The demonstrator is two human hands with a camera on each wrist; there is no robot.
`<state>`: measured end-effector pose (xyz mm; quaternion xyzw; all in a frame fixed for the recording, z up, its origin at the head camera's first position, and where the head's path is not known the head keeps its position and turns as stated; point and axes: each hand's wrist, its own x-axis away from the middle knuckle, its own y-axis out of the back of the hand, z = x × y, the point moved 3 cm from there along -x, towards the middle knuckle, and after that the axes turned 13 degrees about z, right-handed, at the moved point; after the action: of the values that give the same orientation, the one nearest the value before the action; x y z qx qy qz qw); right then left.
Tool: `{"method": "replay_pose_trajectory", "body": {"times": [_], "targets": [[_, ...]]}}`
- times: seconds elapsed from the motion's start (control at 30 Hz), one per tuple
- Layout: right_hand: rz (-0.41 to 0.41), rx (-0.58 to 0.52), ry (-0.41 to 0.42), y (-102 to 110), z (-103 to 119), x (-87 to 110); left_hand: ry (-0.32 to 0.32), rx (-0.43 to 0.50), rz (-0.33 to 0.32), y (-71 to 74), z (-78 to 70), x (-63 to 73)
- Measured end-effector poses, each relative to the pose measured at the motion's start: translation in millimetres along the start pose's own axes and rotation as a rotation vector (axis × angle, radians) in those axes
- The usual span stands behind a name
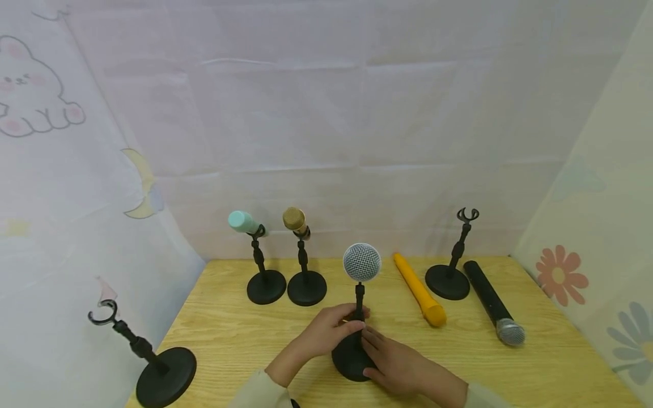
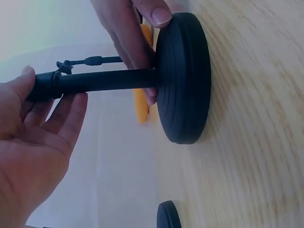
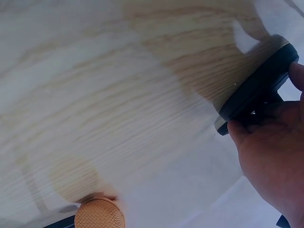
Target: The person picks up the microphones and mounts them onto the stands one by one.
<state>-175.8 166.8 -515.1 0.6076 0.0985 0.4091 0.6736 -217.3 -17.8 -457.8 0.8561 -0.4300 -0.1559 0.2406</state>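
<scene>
A microphone with a silver mesh head (image 1: 362, 262) tops a black desk stand in front of me. My left hand (image 1: 326, 331) holds the stand's upright pole (image 2: 109, 80), thumb on one side and fingers on the other. My right hand (image 1: 395, 362) grips the edge of the round base (image 2: 185, 78), its fingers reaching over the top beside the pole. In the right wrist view, the base (image 3: 259, 83) stands at the right, with the right hand's thumb and fingers at its rim.
Behind stand a turquoise microphone (image 1: 242, 221) and a gold microphone (image 1: 294, 220), each on a stand. An orange microphone (image 1: 418, 289) and a black microphone (image 1: 492, 303) lie at right, near a bare stand (image 1: 448, 281). Another bare stand (image 1: 165, 377) is at left on the wooden table (image 1: 224, 328).
</scene>
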Motion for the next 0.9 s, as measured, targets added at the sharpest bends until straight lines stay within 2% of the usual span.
{"method": "replay_pose_trajectory", "body": {"times": [0.4,0.6,0.77,0.9], "targets": [[0.005,-0.020,-0.027,3.8,4.0,1.2,-0.004,-0.066,-0.095,-1.5,1.8,-0.3],[0.022,-0.057,-0.040,3.6,5.8,2.5,0.019,-0.060,-0.121,-4.6,2.1,0.9],[0.023,-0.056,-0.036,4.0,7.3,2.4,0.005,-0.070,-0.149,-6.1,2.4,2.9],[0.017,-0.060,-0.038,4.4,8.2,3.1,0.009,-0.052,-0.141,-6.6,3.8,2.9]]}}
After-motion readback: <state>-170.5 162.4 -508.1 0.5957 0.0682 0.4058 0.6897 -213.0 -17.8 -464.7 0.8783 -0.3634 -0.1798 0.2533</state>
